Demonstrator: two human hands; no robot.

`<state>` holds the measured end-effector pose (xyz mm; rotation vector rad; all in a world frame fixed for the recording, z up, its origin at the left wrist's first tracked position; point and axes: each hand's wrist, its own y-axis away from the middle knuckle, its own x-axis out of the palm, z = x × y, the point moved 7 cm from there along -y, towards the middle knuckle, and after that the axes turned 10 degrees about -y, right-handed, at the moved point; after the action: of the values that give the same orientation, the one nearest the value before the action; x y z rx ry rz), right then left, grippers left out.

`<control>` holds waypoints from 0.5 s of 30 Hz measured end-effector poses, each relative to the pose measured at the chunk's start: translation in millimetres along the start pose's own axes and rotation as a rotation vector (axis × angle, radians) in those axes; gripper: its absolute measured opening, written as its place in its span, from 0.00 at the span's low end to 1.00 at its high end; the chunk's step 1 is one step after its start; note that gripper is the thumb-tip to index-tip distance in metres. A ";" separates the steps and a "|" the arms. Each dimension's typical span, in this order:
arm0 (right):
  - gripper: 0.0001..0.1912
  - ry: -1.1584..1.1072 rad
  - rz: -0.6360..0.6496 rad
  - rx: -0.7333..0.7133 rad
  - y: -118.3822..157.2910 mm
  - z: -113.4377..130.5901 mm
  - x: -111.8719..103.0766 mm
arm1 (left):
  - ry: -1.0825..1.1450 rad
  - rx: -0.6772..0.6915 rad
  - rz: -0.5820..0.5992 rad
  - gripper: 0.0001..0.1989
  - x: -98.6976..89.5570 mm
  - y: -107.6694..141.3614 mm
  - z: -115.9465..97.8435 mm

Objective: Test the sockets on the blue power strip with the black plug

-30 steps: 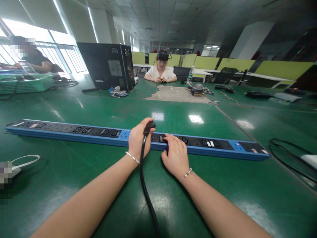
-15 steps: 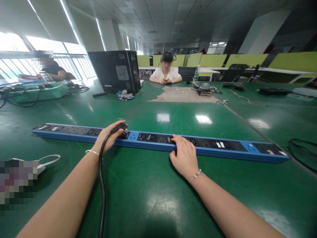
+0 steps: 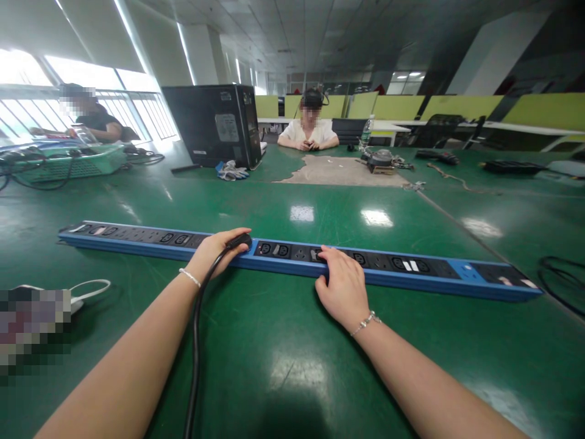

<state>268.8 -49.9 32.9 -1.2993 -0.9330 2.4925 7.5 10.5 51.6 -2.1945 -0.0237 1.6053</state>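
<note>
Left hand [image 3: 214,253] grips a black plug [image 3: 240,241] over a blue power strip [image 3: 292,263]; right hand [image 3: 343,283] rests on it, loosely curled.

Washed-out daylight glares through the windows [image 3: 86,72] beyond the far left of the green table [image 3: 256,341], whose glossy top shows bright reflections across its middle and a soft shadow nearest the viewer, under a dim ceiling [image 3: 292,36], with wide-angle stretching at the picture's sides and a few pixelated patches.
</note>
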 end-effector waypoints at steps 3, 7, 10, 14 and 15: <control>0.21 0.003 -0.003 -0.003 0.1 0.6 -0.4 | -0.064 0.034 -0.008 0.23 -1.3 1.7 -6.4; 0.21 0.010 0.000 -0.001 0.0 0.9 -0.5 | -0.132 0.032 -0.003 0.23 -3.4 3.5 -8.2; 0.21 0.008 -0.001 -0.003 -0.1 0.8 -0.1 | -0.196 0.018 -0.008 0.23 -6.0 4.9 -10.4; 0.21 0.008 -0.006 -0.009 -0.1 0.5 0.5 | -0.260 0.031 -0.009 0.19 -5.2 6.4 -19.6; 0.21 0.008 -0.006 -0.010 -0.1 0.4 0.6 | -0.268 0.035 -0.010 0.19 -4.4 6.6 -21.7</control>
<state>268.2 -49.7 32.8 -1.3063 -0.9478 2.4792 24.4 -3.6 58.6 -1.9357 -0.0838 1.8672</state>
